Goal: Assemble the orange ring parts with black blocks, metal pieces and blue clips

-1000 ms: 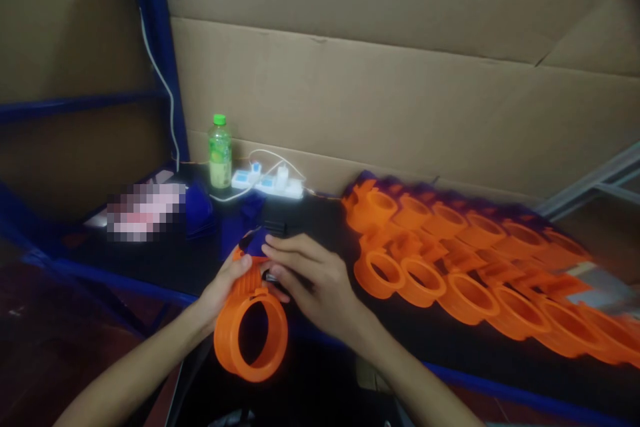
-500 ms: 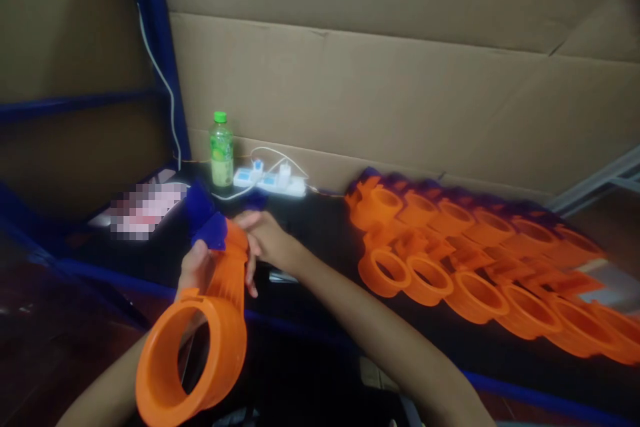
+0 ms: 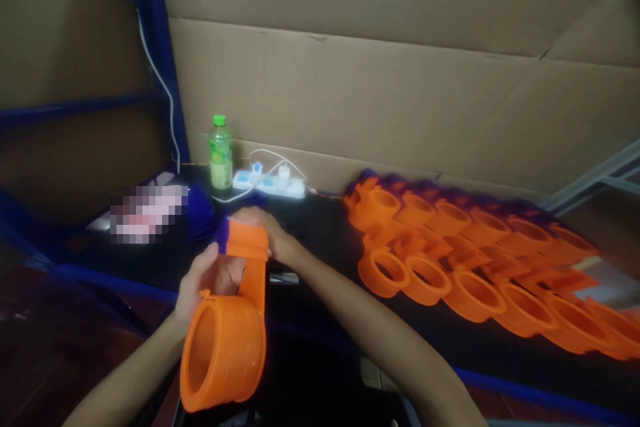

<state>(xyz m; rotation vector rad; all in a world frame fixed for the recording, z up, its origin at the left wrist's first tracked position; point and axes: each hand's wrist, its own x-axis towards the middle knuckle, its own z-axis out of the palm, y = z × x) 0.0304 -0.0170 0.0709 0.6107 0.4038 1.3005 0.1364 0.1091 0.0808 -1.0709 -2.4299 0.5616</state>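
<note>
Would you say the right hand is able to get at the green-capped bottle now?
Probably yes: the right hand, holding the far end of the orange part, is just short of the bottle, and nothing tall stands between them.

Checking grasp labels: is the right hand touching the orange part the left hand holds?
Touching. Head view: the right hand grips the upper end of the orange part, no gap visible; the left hand holds it lower.
</note>
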